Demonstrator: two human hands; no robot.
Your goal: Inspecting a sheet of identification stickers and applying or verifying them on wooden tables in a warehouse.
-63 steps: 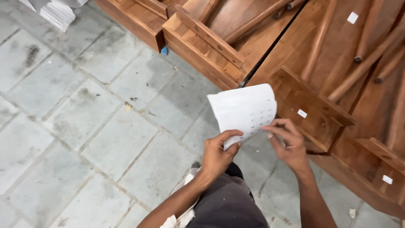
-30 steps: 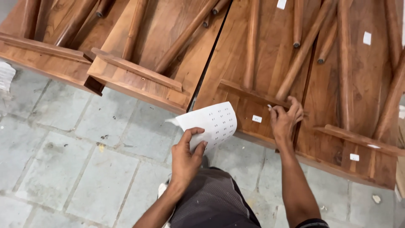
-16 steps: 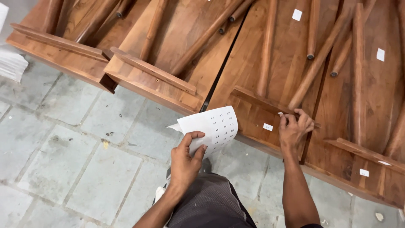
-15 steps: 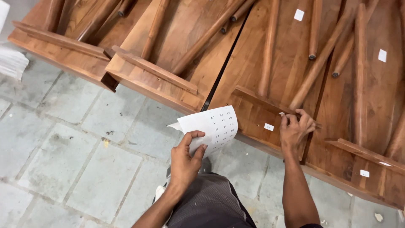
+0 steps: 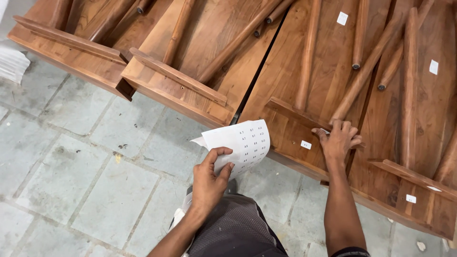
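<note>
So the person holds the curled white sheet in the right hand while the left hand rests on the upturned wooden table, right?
Not quite: the hands are swapped. In the head view the left hand holds the curled white sheet, and the right hand rests on the upturned wooden table.
</note>
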